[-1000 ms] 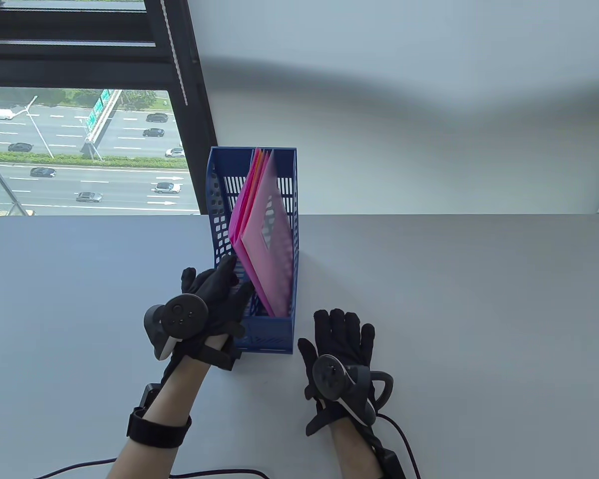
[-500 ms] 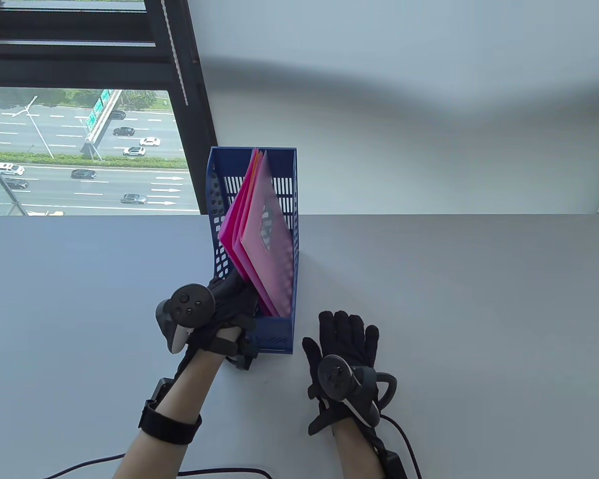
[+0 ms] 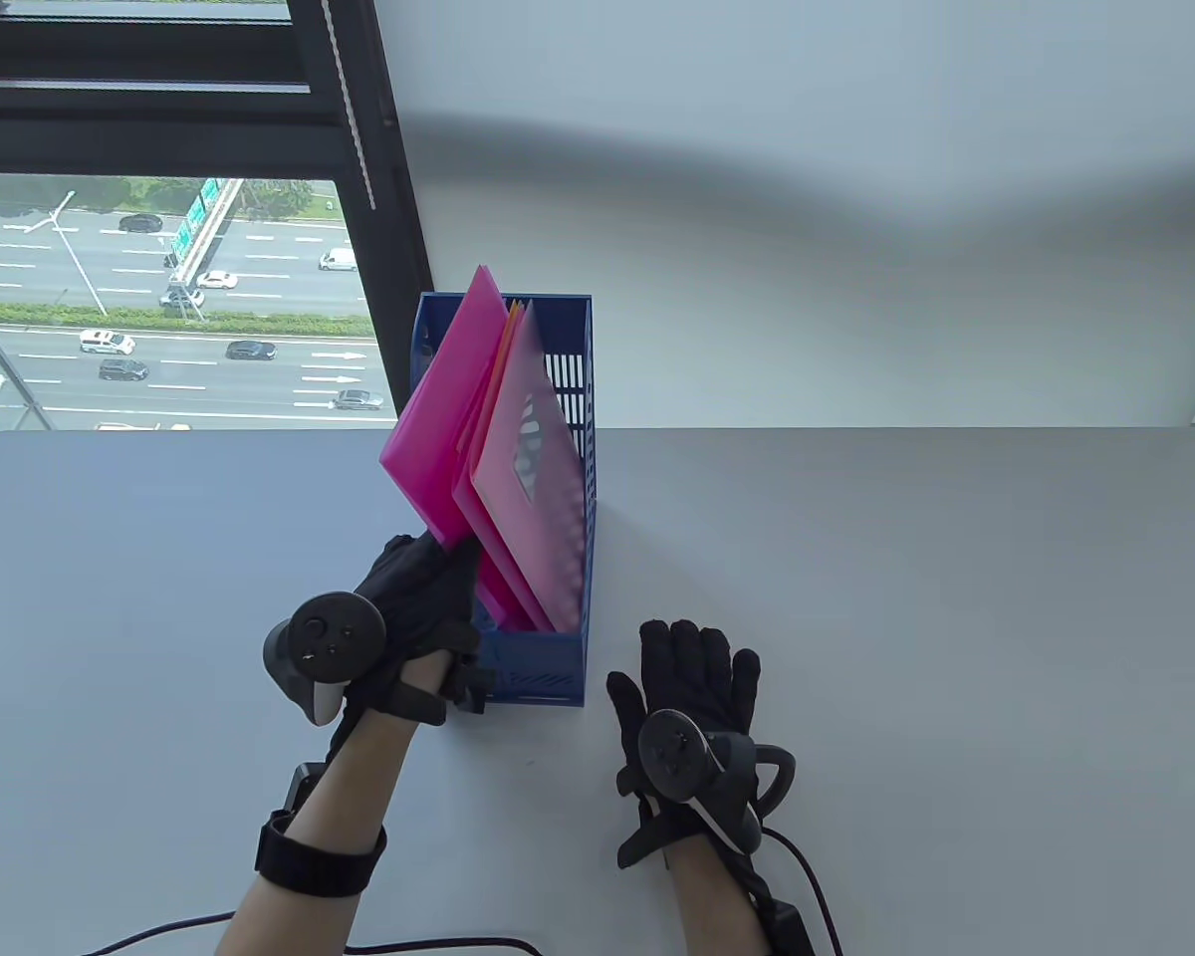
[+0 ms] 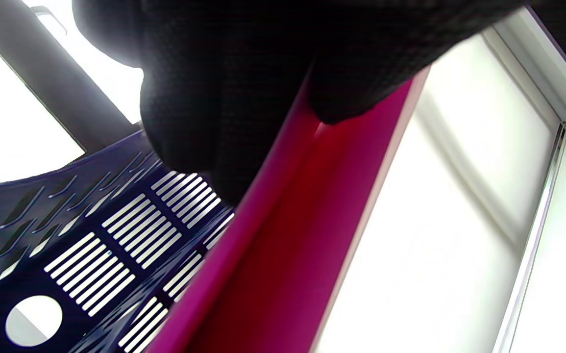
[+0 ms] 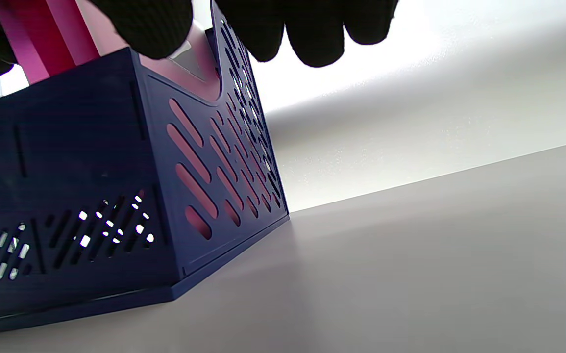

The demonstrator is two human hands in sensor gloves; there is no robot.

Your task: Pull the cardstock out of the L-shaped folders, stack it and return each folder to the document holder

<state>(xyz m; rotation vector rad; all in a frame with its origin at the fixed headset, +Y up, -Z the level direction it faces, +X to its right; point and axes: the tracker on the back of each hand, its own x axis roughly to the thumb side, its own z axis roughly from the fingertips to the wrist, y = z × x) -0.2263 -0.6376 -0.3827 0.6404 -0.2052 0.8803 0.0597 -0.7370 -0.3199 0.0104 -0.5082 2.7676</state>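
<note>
Left hand (image 3: 413, 607) pinches pink folder (image 3: 438, 438); right hand (image 3: 692, 687) flat, fingers relaxed.

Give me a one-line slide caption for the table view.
Left hand lifts a pink folder from the blue document holder; right hand rests open on the table.

Table view high above; both wrist views low, close, upward, sharing the blue document holder (image 3: 558, 657).
</note>
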